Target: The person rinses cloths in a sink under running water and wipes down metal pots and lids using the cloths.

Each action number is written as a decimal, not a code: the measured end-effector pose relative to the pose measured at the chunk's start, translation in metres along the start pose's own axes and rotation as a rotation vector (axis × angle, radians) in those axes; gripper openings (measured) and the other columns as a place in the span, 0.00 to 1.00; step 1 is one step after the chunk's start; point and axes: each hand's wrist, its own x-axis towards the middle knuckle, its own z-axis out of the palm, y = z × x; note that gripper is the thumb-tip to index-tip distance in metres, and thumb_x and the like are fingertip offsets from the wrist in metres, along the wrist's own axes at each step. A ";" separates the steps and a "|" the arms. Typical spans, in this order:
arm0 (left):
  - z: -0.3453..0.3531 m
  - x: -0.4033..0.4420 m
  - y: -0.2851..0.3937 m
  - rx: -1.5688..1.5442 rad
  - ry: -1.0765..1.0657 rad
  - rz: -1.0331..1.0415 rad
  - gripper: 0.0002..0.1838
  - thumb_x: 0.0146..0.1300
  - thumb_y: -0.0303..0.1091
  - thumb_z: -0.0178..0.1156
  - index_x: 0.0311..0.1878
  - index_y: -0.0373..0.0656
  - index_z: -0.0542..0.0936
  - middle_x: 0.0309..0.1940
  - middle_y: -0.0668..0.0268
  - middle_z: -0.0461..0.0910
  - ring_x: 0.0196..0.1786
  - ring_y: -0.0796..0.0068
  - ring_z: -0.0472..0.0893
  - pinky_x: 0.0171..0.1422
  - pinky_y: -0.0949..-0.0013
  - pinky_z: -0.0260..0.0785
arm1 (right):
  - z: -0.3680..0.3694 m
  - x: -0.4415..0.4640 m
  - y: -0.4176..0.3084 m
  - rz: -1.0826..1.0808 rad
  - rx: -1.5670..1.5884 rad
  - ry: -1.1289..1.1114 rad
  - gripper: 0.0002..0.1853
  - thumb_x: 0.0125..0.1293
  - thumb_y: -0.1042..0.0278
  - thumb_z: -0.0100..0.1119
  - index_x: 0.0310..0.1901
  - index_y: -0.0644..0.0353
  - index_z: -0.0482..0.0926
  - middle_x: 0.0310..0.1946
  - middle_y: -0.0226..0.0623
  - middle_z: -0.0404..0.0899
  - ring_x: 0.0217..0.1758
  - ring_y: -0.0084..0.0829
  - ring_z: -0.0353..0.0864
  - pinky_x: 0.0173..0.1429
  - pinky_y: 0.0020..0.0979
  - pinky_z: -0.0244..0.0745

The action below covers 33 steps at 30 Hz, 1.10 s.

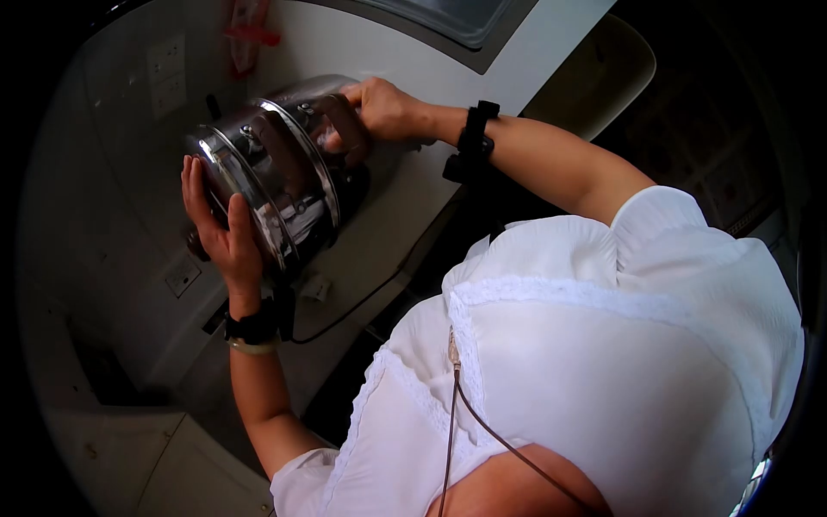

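Observation:
A shiny metal steamer pot (301,211) with stacked tiers and brown side handles lies slanted across the view at upper left. My right hand (388,110) is closed around the brown handle (346,129) farther from the lid. Against the lid end of the pot, my left hand (228,246) lies flat with fingers stretched and thumb apart. Below that hand, a dark knob (197,245) pokes out past the lid. Another brown handle (280,151) sits between my two hands, untouched. The pot's underside and far side are hidden.
Around the pot runs a pale countertop (422,194), with a sink edge (474,56) at the top. Wall sockets (167,76) are at left, and a red plastic item (250,36) hangs near them. A dark cable (362,306) trails below the pot.

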 end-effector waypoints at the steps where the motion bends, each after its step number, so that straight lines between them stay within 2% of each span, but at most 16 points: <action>1: 0.000 -0.001 0.001 -0.001 0.000 -0.005 0.32 0.69 0.43 0.53 0.71 0.38 0.60 0.74 0.55 0.53 0.77 0.58 0.51 0.78 0.58 0.43 | 0.003 0.005 0.001 0.012 -0.015 0.096 0.26 0.45 0.51 0.79 0.41 0.62 0.86 0.35 0.37 0.83 0.41 0.30 0.79 0.46 0.28 0.73; 2: 0.001 -0.001 0.002 -0.002 0.004 -0.011 0.32 0.69 0.43 0.53 0.71 0.38 0.60 0.74 0.55 0.53 0.77 0.58 0.51 0.78 0.58 0.43 | 0.006 0.009 0.001 0.023 -0.033 0.189 0.26 0.45 0.51 0.80 0.41 0.62 0.86 0.35 0.37 0.83 0.41 0.30 0.79 0.46 0.28 0.73; 3: 0.001 0.000 0.003 -0.002 0.008 -0.016 0.32 0.69 0.43 0.53 0.71 0.38 0.61 0.74 0.55 0.54 0.77 0.58 0.51 0.78 0.58 0.43 | 0.009 0.011 -0.002 -0.024 0.003 0.174 0.25 0.46 0.50 0.79 0.40 0.61 0.86 0.34 0.37 0.82 0.40 0.30 0.79 0.45 0.29 0.73; 6: 0.001 0.001 0.001 -0.039 0.017 -0.051 0.32 0.68 0.41 0.54 0.71 0.38 0.61 0.74 0.55 0.54 0.77 0.59 0.51 0.78 0.58 0.43 | 0.007 0.002 -0.015 0.011 0.123 0.038 0.18 0.51 0.62 0.78 0.36 0.66 0.82 0.34 0.30 0.80 0.37 0.19 0.78 0.38 0.24 0.76; 9: -0.001 0.001 -0.003 -0.028 0.009 -0.030 0.32 0.68 0.41 0.55 0.71 0.38 0.61 0.74 0.55 0.55 0.77 0.59 0.51 0.78 0.58 0.43 | 0.003 -0.004 -0.011 -0.101 0.081 -0.208 0.17 0.51 0.63 0.77 0.37 0.64 0.83 0.34 0.30 0.80 0.37 0.19 0.79 0.40 0.24 0.76; 12: -0.002 0.001 -0.002 -0.023 0.005 -0.025 0.32 0.67 0.40 0.55 0.71 0.39 0.61 0.74 0.55 0.55 0.77 0.59 0.51 0.78 0.57 0.43 | 0.003 -0.002 -0.008 -0.186 -0.101 -0.044 0.16 0.53 0.62 0.75 0.38 0.63 0.83 0.32 0.31 0.81 0.38 0.20 0.79 0.41 0.23 0.76; 15: -0.001 0.000 -0.002 -0.011 0.029 -0.010 0.29 0.68 0.37 0.53 0.70 0.38 0.63 0.73 0.55 0.57 0.75 0.63 0.58 0.77 0.61 0.48 | -0.006 0.025 0.014 0.001 -0.121 0.225 0.23 0.48 0.53 0.76 0.41 0.61 0.84 0.37 0.39 0.84 0.41 0.30 0.81 0.50 0.28 0.75; 16: -0.002 -0.002 -0.001 -0.034 0.020 -0.013 0.30 0.68 0.38 0.54 0.71 0.38 0.62 0.73 0.56 0.57 0.76 0.61 0.55 0.77 0.60 0.46 | 0.001 0.022 0.018 -0.068 -0.184 0.259 0.21 0.51 0.54 0.75 0.41 0.61 0.84 0.37 0.36 0.83 0.41 0.29 0.81 0.48 0.27 0.75; 18: -0.002 0.001 0.000 -0.097 0.025 -0.046 0.32 0.67 0.40 0.56 0.71 0.40 0.61 0.74 0.56 0.55 0.77 0.59 0.51 0.78 0.58 0.44 | 0.008 0.013 0.014 -0.191 -0.328 0.297 0.17 0.57 0.57 0.71 0.41 0.61 0.84 0.37 0.30 0.82 0.42 0.27 0.82 0.46 0.26 0.76; 19: -0.002 0.001 -0.002 -0.089 0.044 -0.035 0.32 0.67 0.41 0.57 0.70 0.40 0.63 0.73 0.56 0.56 0.77 0.59 0.52 0.78 0.58 0.45 | 0.011 -0.005 -0.002 -0.213 -0.241 0.199 0.17 0.55 0.58 0.70 0.40 0.62 0.84 0.39 0.40 0.82 0.42 0.31 0.81 0.49 0.31 0.75; 22: -0.002 -0.001 -0.009 -0.080 0.075 -0.007 0.31 0.66 0.43 0.58 0.70 0.41 0.65 0.72 0.57 0.59 0.77 0.59 0.52 0.78 0.57 0.45 | 0.022 -0.035 0.024 -0.234 -0.081 0.098 0.14 0.58 0.60 0.66 0.39 0.62 0.83 0.36 0.40 0.81 0.40 0.31 0.80 0.48 0.31 0.75; 25: -0.005 -0.003 -0.020 0.000 0.086 0.024 0.31 0.65 0.44 0.59 0.69 0.41 0.66 0.71 0.58 0.62 0.76 0.56 0.53 0.77 0.56 0.47 | 0.020 -0.029 0.016 -0.148 -0.045 0.117 0.14 0.59 0.60 0.67 0.40 0.62 0.82 0.35 0.39 0.79 0.39 0.32 0.79 0.47 0.31 0.74; 28: -0.006 -0.001 -0.026 0.002 0.110 0.053 0.31 0.65 0.44 0.60 0.68 0.41 0.68 0.70 0.58 0.63 0.76 0.55 0.54 0.77 0.55 0.48 | 0.012 0.006 0.028 -0.038 -0.177 0.375 0.14 0.58 0.62 0.67 0.42 0.62 0.81 0.34 0.38 0.78 0.38 0.33 0.79 0.46 0.31 0.74; 32: -0.010 0.000 -0.022 0.062 0.135 0.089 0.32 0.65 0.46 0.60 0.69 0.42 0.67 0.70 0.57 0.63 0.76 0.56 0.56 0.77 0.57 0.50 | 0.042 -0.026 -0.001 -0.081 -0.368 0.336 0.11 0.61 0.64 0.62 0.42 0.61 0.80 0.37 0.40 0.78 0.38 0.34 0.79 0.46 0.32 0.74; 33: -0.011 0.001 -0.019 0.097 0.138 0.109 0.31 0.66 0.44 0.58 0.69 0.42 0.66 0.71 0.58 0.62 0.76 0.58 0.56 0.77 0.57 0.50 | 0.046 -0.036 -0.007 -0.194 -0.422 0.308 0.11 0.62 0.66 0.60 0.41 0.63 0.79 0.38 0.41 0.79 0.38 0.36 0.79 0.46 0.32 0.74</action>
